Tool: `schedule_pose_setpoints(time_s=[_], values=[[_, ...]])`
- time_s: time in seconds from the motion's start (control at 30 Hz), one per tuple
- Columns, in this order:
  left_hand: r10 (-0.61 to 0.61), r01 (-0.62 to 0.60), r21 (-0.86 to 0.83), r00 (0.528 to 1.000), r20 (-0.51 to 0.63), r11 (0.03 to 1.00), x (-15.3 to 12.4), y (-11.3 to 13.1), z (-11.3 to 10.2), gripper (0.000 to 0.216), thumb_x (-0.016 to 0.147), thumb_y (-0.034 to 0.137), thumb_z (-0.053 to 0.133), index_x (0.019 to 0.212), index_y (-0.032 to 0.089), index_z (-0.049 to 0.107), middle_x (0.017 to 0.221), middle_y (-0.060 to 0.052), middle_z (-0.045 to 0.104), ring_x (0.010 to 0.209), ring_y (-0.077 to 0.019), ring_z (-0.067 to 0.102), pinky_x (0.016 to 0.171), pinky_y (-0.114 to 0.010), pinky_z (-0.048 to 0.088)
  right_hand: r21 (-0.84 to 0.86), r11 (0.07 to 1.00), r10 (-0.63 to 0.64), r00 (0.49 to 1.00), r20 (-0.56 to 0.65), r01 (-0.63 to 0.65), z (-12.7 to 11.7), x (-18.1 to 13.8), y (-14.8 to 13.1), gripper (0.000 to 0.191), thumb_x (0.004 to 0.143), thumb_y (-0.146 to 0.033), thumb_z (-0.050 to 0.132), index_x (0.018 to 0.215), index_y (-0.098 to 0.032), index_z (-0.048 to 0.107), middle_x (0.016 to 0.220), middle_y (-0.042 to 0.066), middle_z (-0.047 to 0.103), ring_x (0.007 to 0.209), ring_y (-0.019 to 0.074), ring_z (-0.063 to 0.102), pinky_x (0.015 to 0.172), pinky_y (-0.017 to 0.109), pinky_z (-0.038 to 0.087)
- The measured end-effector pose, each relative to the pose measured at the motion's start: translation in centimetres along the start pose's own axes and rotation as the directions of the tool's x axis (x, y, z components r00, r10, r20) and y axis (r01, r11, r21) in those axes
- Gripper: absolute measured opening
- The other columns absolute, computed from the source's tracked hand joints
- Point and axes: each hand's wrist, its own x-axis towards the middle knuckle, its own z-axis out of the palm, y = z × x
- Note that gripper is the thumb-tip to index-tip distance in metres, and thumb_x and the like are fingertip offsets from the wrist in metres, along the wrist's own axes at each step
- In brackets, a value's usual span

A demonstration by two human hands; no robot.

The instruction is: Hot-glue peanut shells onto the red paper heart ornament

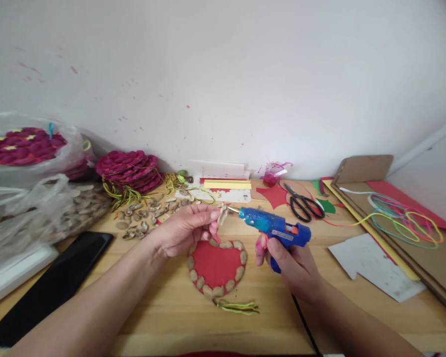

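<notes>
Between thumb and fingers my left hand point(188, 223) pinches a pale nut shell point(223, 214), held up above the table. My right hand point(292, 260) is wrapped round the handle of a blue hot glue gun point(275, 225), and its metal nozzle points left, at or very near the shell. Whether the two touch I cannot tell. Below my hands lies a red heart point(217, 267) edged with brown shells point(240, 272). A yellow-green yarn tassel point(238, 306) hangs from its lower tip. Pink stains mark the fingers of both hands.
Loose shells point(137, 215) and a plastic bag of shells point(85, 208) are at the left, near a black flat object point(59, 282). Purple shell-covered pieces point(130, 168) are stacked behind. Black scissors point(305, 204), paper scraps point(375, 267), coloured cord point(409, 223) and cardboard point(364, 168) occupy the right.
</notes>
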Motion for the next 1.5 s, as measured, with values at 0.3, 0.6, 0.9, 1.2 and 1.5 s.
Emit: schedule_pose_setpoints(time_s=[0.3,0.6,0.9,1.2,1.5], values=[[-0.006,0.006,0.001,1.0,-0.014,1.0,-0.05,0.11,0.2,0.039,0.06,0.033,0.1,0.077,0.011,0.072,0.061,-0.001,0.066,0.053,-0.0072,0.059,0.048,-0.013,0.047,-0.007,1.0,-0.004,1.0,0.002,0.004,-0.08,-0.01,0.07,0.041,0.104,-0.049,0.053,0.08,-0.018,0.064,0.068,0.006,0.068,0.063,0.018,0.066,0.054,0.028,0.046],[-0.004,0.003,-0.016,0.999,-0.044,1.0,-0.1,0.33,0.39,0.04,0.056,0.033,0.101,0.078,0.012,0.075,0.06,-0.001,0.066,0.052,-0.0072,0.059,0.047,-0.013,0.048,-0.03,0.999,-0.014,1.0,0.007,0.014,-0.19,0.03,-0.04,0.041,0.104,-0.048,0.052,0.079,-0.018,0.064,0.067,0.006,0.068,0.063,0.0176,0.067,0.054,0.028,0.045],[0.002,-0.002,-0.016,0.999,-0.045,1.0,-0.17,0.23,0.39,0.04,0.056,0.033,0.102,0.077,0.012,0.075,0.06,-0.001,0.065,0.051,-0.0067,0.058,0.047,-0.013,0.047,-0.012,1.0,-0.025,1.0,0.009,0.025,-0.14,-0.01,0.14,0.04,0.104,-0.048,0.054,0.079,-0.018,0.065,0.068,0.005,0.067,0.062,0.0165,0.067,0.054,0.027,0.046],[-0.002,0.001,-0.026,0.999,-0.046,1.0,-0.11,0.37,0.34,0.039,0.057,0.032,0.101,0.075,0.012,0.073,0.06,-0.002,0.065,0.051,-0.0072,0.059,0.047,-0.014,0.047,-0.026,0.999,-0.024,1.0,0.004,0.025,-0.16,0.0,-0.05,0.04,0.104,-0.047,0.054,0.079,-0.018,0.065,0.068,0.005,0.067,0.061,0.0158,0.066,0.057,0.027,0.049],[0.001,-0.002,-0.02,0.999,-0.05,1.0,-0.1,0.31,0.48,0.04,0.055,0.033,0.102,0.074,0.012,0.074,0.059,-0.002,0.065,0.051,-0.0075,0.059,0.047,-0.013,0.047,-0.027,0.999,-0.033,0.999,-0.002,0.032,-0.06,0.08,-0.09,0.041,0.104,-0.048,0.054,0.078,-0.018,0.064,0.066,0.005,0.066,0.059,0.0154,0.065,0.057,0.027,0.049]])
